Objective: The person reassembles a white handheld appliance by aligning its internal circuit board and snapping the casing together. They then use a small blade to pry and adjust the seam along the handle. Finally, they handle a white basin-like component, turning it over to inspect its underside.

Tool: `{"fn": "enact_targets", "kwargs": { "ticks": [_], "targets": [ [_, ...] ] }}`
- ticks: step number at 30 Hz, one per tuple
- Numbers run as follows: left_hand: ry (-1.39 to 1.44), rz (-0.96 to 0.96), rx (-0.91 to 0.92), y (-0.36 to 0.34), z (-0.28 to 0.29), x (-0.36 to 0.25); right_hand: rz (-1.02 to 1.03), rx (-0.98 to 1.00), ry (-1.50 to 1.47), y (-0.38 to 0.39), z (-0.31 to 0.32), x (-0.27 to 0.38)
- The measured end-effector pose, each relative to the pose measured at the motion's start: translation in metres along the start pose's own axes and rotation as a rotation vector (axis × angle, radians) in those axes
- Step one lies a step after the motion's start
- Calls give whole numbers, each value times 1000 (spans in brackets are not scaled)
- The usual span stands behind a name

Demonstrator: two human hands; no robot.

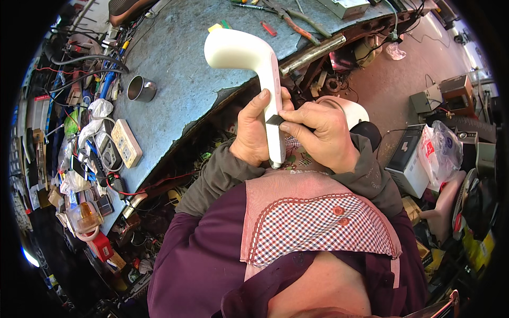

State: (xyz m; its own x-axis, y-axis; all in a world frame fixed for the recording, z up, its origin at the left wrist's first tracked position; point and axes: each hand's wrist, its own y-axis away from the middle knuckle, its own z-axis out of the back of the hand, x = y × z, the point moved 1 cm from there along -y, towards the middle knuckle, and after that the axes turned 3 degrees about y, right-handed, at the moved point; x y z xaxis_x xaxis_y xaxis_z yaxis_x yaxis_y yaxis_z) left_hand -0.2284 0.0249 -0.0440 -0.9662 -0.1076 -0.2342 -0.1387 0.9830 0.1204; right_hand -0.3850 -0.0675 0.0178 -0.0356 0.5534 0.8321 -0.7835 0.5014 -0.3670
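Observation:
A white handheld appliance (241, 50) with a long handle and a bulky rounded head, bent to the left, is held upright in front of my chest. What kind of appliance it is, I cannot tell. My left hand (251, 130) is wrapped round the handle from the left, thumb along its edge. Between the thumb and fingers of my right hand (324, 135) is a small flat black piece (274, 120), pressed against the handle's face. A short grey tip (275, 165) sticks out at the handle's lower end.
A worn blue workbench (175, 79) carries a metal cup (141, 88), a power strip (126, 143) and long-handled pliers (294, 21). Tools, cables and bags crowd its left side. On the floor at right stand a boxy appliance (407, 164), plastic bags (440, 148) and a brown box (457, 93).

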Motion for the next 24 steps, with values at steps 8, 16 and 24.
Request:
{"fn": "enact_targets", "kwargs": {
  "ticks": [8, 16, 24],
  "targets": [
    [-62, 25, -19, 3, 7, 2, 60, 37, -20, 2, -1, -9],
    [-71, 8, 64, 1, 1, -7, 141, 163, -60, 12, -6, -12],
    [-87, -19, -40, 4, 0, -4, 53, -22, -49, -8, -8, -7]
  ]
}}
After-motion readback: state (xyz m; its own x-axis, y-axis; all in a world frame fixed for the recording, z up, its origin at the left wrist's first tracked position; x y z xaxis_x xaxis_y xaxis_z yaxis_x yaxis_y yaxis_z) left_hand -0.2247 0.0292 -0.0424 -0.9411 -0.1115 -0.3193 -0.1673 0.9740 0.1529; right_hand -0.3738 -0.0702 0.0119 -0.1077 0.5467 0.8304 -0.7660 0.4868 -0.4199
